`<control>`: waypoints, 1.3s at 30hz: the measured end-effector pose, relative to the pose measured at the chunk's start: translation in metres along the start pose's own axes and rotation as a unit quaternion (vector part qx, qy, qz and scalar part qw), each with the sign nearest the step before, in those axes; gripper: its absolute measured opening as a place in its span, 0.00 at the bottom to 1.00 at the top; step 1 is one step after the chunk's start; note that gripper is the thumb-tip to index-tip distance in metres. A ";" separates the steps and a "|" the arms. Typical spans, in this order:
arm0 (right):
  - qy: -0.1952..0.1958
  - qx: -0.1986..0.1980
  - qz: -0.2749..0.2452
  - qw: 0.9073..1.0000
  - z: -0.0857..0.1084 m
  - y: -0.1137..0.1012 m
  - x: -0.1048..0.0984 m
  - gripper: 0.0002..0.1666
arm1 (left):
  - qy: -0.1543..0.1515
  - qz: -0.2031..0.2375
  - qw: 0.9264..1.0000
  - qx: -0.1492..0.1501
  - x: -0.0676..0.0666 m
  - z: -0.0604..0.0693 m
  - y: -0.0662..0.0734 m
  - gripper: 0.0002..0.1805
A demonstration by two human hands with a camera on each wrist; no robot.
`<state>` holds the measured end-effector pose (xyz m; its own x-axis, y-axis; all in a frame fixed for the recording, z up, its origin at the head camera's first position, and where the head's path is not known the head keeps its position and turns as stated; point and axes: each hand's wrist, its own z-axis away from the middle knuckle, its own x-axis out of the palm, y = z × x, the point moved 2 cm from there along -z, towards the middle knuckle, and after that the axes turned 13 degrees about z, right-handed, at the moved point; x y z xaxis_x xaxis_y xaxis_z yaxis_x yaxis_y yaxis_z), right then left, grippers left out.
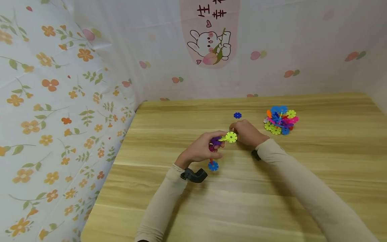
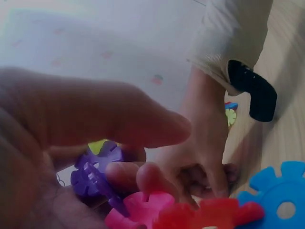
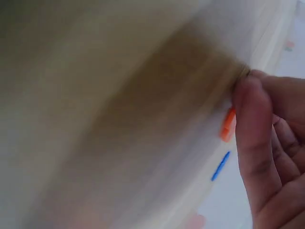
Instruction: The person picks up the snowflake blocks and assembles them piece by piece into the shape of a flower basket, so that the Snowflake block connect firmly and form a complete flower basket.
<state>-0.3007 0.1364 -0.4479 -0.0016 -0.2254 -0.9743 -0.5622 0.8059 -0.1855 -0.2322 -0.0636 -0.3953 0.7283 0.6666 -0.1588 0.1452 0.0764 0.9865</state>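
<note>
My left hand [image 1: 201, 148] grips a joined chain of notched plastic building discs. A yellow disc [image 1: 231, 137] sticks out at its right end, and a blue disc [image 1: 213, 166] hangs at its lower end. Purple [image 2: 97, 162], pink [image 2: 143, 210] and red discs [image 2: 200, 214] show between them in the left wrist view. Just to the right, my right hand [image 1: 246, 132] is low over the table, thumb and finger closed together. An orange piece [image 3: 228, 125] appears beside its thumb in the right wrist view. Whether those fingers hold anything is hidden.
A dark blue disc [image 1: 237, 115] lies flat beyond my right hand. Farther right is a heap of mixed-colour discs [image 1: 275, 130]. The wooden table [image 1: 242, 201] ends at a printed white cloth [image 1: 157, 67] behind and on the left.
</note>
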 end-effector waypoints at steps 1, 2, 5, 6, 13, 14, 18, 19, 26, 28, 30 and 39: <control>-0.009 0.015 -0.012 1.000 0.000 0.002 0.001 0.16 | -0.005 -0.003 1.000 -0.001 -0.001 0.000 0.001 0.33; -0.017 0.027 -0.023 0.999 0.001 0.005 0.002 0.17 | -0.009 -0.005 1.000 -0.002 -0.001 0.001 0.002 0.33; -0.027 0.050 -0.039 0.998 0.003 0.009 0.001 0.21 | -0.017 -0.009 1.000 -0.011 -0.002 0.002 0.003 0.31; -0.028 0.051 -0.035 0.998 0.004 0.011 -0.001 0.21 | -0.017 -0.012 1.000 -0.015 -0.002 0.002 0.003 0.30; -0.032 0.053 -0.015 0.998 0.014 0.022 -0.006 0.15 | 0.026 -0.039 0.998 -0.038 -0.003 0.002 0.004 0.22; -0.034 0.057 -0.017 0.998 0.014 0.024 -0.006 0.14 | 0.036 -0.041 0.998 -0.037 -0.003 0.002 0.004 0.20; -0.038 0.071 -0.023 0.996 0.016 0.024 -0.006 0.10 | 0.066 -0.035 0.997 -0.020 -0.002 -0.001 0.005 0.11; -0.039 0.076 -0.033 0.996 0.017 0.023 -0.007 0.10 | 0.071 -0.030 0.997 -0.016 -0.001 -0.002 0.005 0.10; 0.012 0.066 -0.217 0.974 0.050 -0.002 -0.021 0.04 | 0.095 -0.001 0.995 -0.006 0.004 -0.007 0.004 0.09; 0.058 0.044 -0.259 0.963 0.063 -0.015 -0.026 0.03 | 0.113 -0.004 0.994 -0.003 0.005 -0.007 0.003 0.10; 0.130 0.006 -0.253 0.959 0.073 -0.029 -0.032 0.05 | 0.130 -0.005 0.992 -0.001 0.006 -0.008 0.003 0.10; 0.390 -0.058 -0.051 0.918 0.087 -0.067 -0.037 0.12 | 0.139 -0.015 0.990 0.011 0.015 -0.012 0.006 0.12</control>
<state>-0.1914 0.1386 -0.4107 -0.5094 -0.6566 -0.5563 -0.6770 0.7048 -0.2120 -0.2289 -0.0443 -0.3917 0.5121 0.8425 -0.1670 0.1800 0.0849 0.9800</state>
